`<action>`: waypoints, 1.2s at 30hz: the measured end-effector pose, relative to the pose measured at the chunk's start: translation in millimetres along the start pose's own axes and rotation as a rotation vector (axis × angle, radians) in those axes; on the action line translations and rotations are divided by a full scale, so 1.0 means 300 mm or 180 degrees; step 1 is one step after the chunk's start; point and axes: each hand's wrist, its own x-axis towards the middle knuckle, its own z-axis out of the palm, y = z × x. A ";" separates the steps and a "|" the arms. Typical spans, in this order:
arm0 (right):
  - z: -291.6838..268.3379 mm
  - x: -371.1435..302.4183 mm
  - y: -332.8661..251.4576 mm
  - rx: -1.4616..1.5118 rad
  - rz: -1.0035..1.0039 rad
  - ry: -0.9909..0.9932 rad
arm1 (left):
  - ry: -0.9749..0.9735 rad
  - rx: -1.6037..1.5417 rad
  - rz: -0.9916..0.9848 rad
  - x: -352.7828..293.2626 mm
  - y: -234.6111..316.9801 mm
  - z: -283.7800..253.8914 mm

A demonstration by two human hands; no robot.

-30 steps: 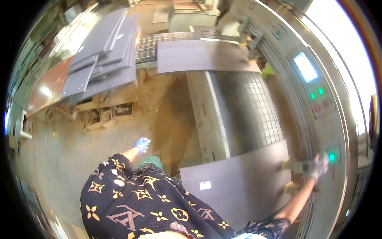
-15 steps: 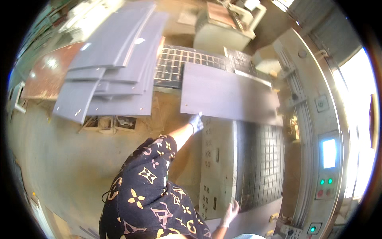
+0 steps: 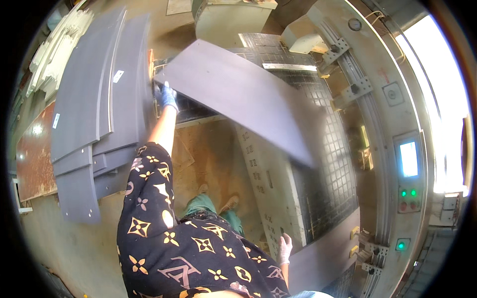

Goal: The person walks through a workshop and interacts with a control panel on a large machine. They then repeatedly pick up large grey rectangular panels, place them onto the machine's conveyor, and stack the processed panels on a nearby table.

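My left hand [image 3: 169, 97], in a white and blue work glove, is closed on the near left corner of a long grey panel [image 3: 233, 94]. The panel slants over the gridded black bed of a machine [image 3: 343, 184], its right end blurred. Low at the right, my right hand [image 3: 285, 249], gloved too, holds nothing. Its fingers point up, apart from each other, beside the machine's pale side. Closest to it lies a second grey panel [image 3: 325, 253], flat on the bed against yellow-tipped stops [image 3: 354, 233].
Stacked grey panels [image 3: 84, 104] lie at the left, near a reddish-brown board [image 3: 37, 154] and bundled white strips [image 3: 59, 47]. Along the right runs the machine's frame with a lit screen [image 3: 409, 159] and buttons. A pale cabinet [image 3: 231, 22] stands at the back.
My left hand has moved left and away from me with the panel, which has turned from nearly level to slanted. My right hand has shifted slightly left and up. The whole view has swung.
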 end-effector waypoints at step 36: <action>0.468 0.299 -0.477 -0.1194 -0.0805 -0.0436 | -0.0186 0.3647 -0.0268 -1.010 -0.277 -0.807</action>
